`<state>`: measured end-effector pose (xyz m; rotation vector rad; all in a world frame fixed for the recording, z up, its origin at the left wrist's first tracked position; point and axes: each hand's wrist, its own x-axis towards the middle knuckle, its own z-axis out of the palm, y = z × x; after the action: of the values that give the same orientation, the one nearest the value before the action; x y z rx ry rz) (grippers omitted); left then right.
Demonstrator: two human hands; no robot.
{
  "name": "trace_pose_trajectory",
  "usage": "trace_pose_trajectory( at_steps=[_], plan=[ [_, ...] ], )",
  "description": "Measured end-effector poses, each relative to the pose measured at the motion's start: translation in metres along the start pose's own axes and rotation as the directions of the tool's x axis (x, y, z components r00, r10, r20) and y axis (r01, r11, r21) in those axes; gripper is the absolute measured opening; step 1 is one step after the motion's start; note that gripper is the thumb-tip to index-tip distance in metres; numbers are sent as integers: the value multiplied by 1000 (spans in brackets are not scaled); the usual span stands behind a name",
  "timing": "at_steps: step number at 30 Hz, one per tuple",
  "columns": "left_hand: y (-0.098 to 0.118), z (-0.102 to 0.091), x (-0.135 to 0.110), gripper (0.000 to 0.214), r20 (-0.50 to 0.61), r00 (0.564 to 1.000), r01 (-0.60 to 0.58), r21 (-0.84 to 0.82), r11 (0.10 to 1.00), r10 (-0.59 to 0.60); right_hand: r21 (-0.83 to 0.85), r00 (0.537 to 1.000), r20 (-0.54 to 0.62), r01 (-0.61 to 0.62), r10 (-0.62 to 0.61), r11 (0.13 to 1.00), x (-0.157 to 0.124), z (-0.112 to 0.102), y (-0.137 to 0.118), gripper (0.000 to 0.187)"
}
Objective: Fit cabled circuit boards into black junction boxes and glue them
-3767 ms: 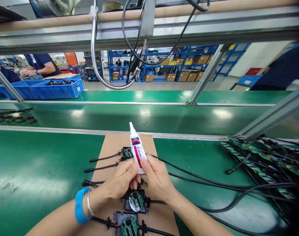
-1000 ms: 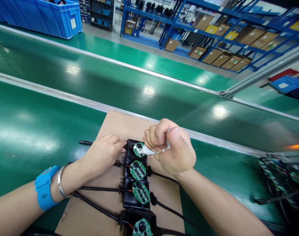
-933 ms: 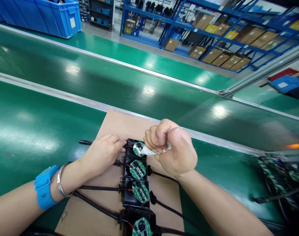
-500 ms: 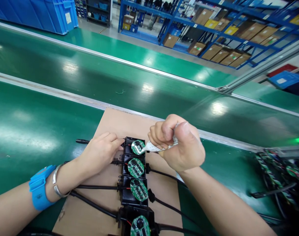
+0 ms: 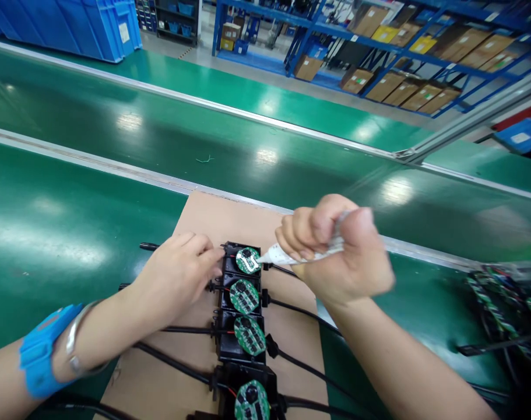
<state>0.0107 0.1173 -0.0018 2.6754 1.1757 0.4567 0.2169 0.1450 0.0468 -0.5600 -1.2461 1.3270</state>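
My right hand [image 5: 339, 251] is wrapped around a white squeeze tube [image 5: 280, 255] with a tapered nozzle. Its tip touches or nearly touches the right edge of the farthest round green circuit board [image 5: 248, 261], which bears a white paste line. That board sits over a black housing [image 5: 230, 248], first in a row of several. My left hand [image 5: 182, 271] has curled fingers at this housing's left edge, where a cable enters; what the fingertips pinch is hidden. Nearer me, another circuit board [image 5: 244, 296] and a third [image 5: 250, 335] rest on their housings.
Black cables [image 5: 309, 315] run out from both sides of the housings. Underneath lies a cardboard sheet [image 5: 208, 210] on the green bench [image 5: 73, 204]. A tangle of wires [image 5: 501, 309] is at the right. Beyond stand a blue bin [image 5: 68, 29] and blue shelving with boxes [image 5: 387, 84].
The tube and my right hand have shifted right. The white paste line on the farthest board has grown longer. My left hand stays by the housing, its wrist lower and further left.
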Motion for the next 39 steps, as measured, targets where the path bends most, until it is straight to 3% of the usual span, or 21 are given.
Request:
trace_pose_trajectory(
  at_steps=[4, 8, 13, 21, 26, 39],
  plan=[
    [34, -16, -22, 38, 245, 967, -70, -23, 997, 73, 70, 993, 73, -94, 89, 993, -14, 15, -9, 41],
    [51, -8, -38, 65, 412, 903, -126, -21, 992, 123, 115, 987, 111, -131, 118, 985, -20, 30, 7, 41],
    [50, -1, -41, 74, 444, 890, -112, -3, 994, 102, 106, 985, 114, -142, 130, 984, -19, 33, 18, 40],
    [49, -1, -42, 61, 425, 899, -128, 21, 992, 107, 62, 975, 100, -204, 197, 977, -28, 26, 5, 42],
    [49, -1, -42, 64, 428, 897, -137, 35, 990, 109, 36, 970, 83, -230, 227, 972, -37, 26, -1, 43],
    [47, 1, -44, 68, 425, 901, -114, 29, 993, 91, 47, 988, 60, -147, 145, 988, -29, 18, 3, 41]
  ],
)
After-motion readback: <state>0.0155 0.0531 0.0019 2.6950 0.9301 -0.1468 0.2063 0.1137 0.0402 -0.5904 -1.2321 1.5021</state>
